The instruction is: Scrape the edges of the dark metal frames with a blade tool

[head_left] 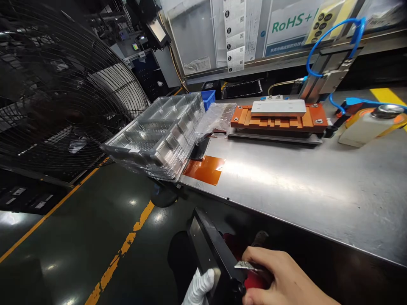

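Below the table's front edge my right hand (282, 277), bare, pinches a small silvery metal piece (246, 266) between thumb and fingers, held against a flat black panel (210, 250) that tilts up toward the table. My left hand (199, 288) wears a white glove and grips the lower edge of the same black panel. Something red shows behind the panel, mostly hidden.
A steel table (302, 182) carries a stack of clear plastic trays (162, 131) at its left corner, an orange sheet (205, 169), an orange and white fixture (278, 116) and a white bottle (365, 127). A large black fan (57, 84) stands at left above a yellow-lined floor.
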`<state>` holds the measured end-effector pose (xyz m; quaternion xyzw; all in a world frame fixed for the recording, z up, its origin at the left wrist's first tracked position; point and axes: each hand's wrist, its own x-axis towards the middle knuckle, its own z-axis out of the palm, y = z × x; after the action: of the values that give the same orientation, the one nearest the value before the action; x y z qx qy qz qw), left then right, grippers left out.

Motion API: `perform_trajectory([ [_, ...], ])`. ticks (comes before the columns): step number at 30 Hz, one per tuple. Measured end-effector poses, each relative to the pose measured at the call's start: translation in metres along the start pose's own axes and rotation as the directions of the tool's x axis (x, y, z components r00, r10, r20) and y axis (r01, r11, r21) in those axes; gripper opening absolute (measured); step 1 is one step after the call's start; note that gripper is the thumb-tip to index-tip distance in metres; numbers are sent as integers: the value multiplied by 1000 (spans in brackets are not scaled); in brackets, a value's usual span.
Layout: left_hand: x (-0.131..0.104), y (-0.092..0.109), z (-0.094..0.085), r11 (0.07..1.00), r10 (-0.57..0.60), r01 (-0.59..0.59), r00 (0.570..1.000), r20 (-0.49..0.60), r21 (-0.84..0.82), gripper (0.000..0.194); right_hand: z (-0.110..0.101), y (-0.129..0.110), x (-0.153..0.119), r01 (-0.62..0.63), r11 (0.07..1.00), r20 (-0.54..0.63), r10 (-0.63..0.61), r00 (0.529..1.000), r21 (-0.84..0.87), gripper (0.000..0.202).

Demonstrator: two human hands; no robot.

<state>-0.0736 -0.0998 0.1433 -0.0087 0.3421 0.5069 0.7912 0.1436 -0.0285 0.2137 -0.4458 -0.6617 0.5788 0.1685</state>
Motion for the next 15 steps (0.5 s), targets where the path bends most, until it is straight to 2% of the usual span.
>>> perform_trajectory([
  [15,1,6,17,999,-14,15,1000,-13,50,33,-2,-6,1,-35,998,34,33,999,51,27],
])
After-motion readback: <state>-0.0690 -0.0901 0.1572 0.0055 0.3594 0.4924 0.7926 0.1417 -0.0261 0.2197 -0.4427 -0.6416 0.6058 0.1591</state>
